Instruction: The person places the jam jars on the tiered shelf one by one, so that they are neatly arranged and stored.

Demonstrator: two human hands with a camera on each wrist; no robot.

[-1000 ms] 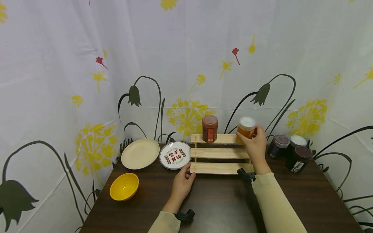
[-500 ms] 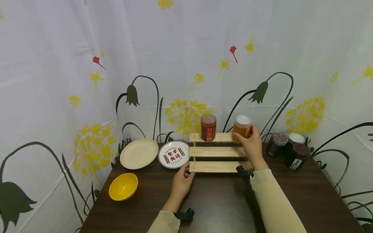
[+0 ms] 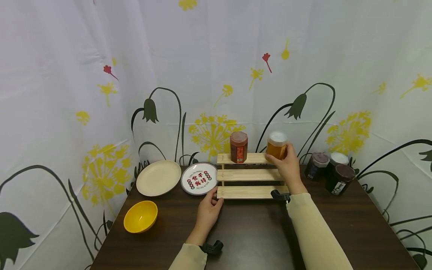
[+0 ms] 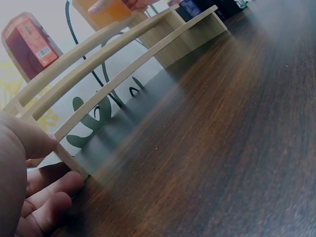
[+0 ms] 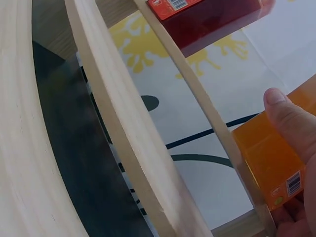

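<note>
The amber jar [image 3: 276, 148] has flat, see-through sides, a white lid and, as my right wrist view shows, a barcode low down. It is upright at the right end of the top shelf of a pale wooden rack [image 3: 248, 174] with three stepped shelves. Its base lines up with the shelf edge, but I can't tell whether its weight is on the wood.

My right hand [image 3: 288, 167] grasps it from the right, thumb across the near side, fingers round the far lower part. The arm reaches forward from the lower right, and its hand and wrist cover the right ends of the lower shelves from my head camera. My left hand [image 3: 208, 212] grips the rack's front left corner, thumb on the lowest board and fingers curled by the end piece, close to the desk [image 3: 249, 232].

A reddish-brown jar [image 3: 239, 147] stands on the same shelf, further left and apart from the amber one. A printed plate [image 3: 199, 179] lies just beside the rack's left end, then a cream plate [image 3: 158, 178], with a yellow bowl [image 3: 140, 217] nearer me. Three dark jars [image 3: 341, 180] crowd together right of my right hand.
</note>
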